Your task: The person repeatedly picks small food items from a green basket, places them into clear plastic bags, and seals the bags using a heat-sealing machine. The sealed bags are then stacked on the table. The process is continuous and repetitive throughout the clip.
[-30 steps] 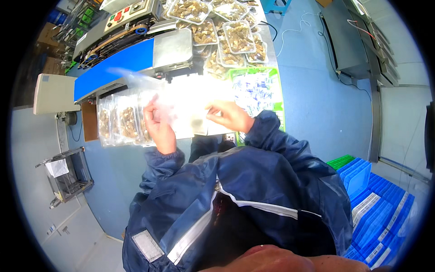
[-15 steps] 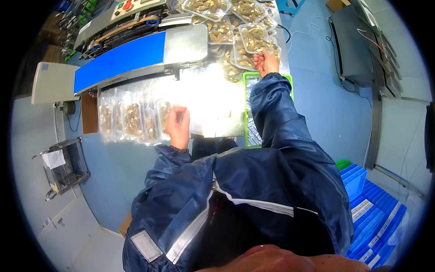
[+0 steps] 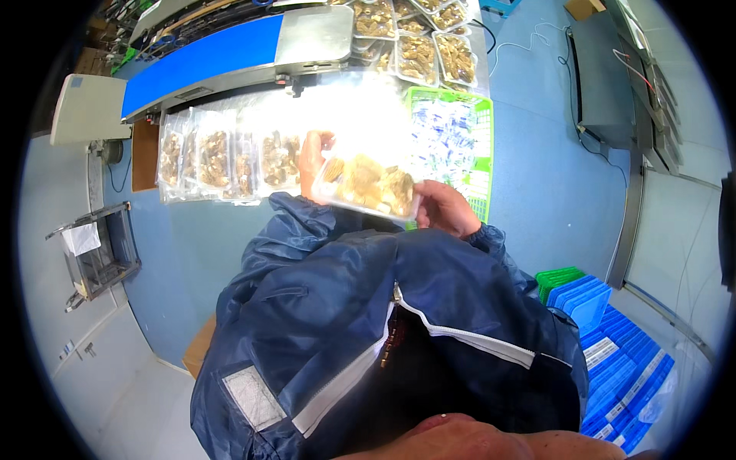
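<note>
In front of my chest is a clear plastic tray of brown, lumpy pieces with pale ends, which look like mushrooms (image 3: 372,186). My right hand (image 3: 447,208) grips the tray's right end, thumb and fingers closed on the rim. At the left end my left hand (image 3: 313,165) is curled against the tray's edge, some fingers hidden behind it. Left of that hand, a row of similar trays in clear bags (image 3: 213,159) lies along the table's near edge. A green basket (image 3: 483,165) of small blue-and-white packets stands beyond my right hand.
More filled trays (image 3: 418,57) are stacked at the back right of the shiny metal table. A conveyor with a blue belt (image 3: 207,65) runs along the back left. Blue crates (image 3: 625,376) are piled on the floor at right. Glare washes out the table's middle.
My right hand has brought a tray from the stack at the back down to my chest. My left hand has moved up and right to the tray's left end.
</note>
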Tool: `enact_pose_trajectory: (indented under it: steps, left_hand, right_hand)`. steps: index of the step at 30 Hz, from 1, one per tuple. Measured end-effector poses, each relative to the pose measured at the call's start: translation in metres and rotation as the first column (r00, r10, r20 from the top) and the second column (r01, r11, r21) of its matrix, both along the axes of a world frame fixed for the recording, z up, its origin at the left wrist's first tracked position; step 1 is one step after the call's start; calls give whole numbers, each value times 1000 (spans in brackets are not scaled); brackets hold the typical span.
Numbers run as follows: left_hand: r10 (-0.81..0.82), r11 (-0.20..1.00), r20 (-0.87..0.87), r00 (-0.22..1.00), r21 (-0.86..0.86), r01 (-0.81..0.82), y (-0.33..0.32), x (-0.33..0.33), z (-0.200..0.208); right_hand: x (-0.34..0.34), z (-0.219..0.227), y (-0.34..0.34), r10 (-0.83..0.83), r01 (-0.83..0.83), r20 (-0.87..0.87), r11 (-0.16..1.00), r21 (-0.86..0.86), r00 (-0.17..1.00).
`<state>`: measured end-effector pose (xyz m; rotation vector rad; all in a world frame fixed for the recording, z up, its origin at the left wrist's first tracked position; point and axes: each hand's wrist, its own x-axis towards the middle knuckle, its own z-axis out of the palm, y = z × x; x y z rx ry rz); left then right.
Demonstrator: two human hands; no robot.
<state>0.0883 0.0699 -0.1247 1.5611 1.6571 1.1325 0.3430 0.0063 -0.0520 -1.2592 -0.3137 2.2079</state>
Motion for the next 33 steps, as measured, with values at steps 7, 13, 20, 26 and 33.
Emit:
enact_pose_trajectory:
  steps: [7,13,20,26,33]
  left_hand:
    - [-133,987,-154,979,69,144,-23,30,1]
    - [-256,958,-238,937,68,279,-43,54,-24]
    - [-454,891,-489,745,-282,357,-31,63,16]
    - [-456,792,-339,823,267,549,-42,91,13]
    - [-626,760,-114,771,132,636,-57,90,26]
  right_hand:
    - [38,-38,-20,-269,274,-137,962,17,953]
    - [11,-48,-33,-366,303,238,916,263,900]
    - [24,-66,-39,-97,-17,314,940,340,944]
    - [12,-71,-8,-144,71,204,942,328,968]
    - [-8,-104,6,-156,3,266,868,497,951]
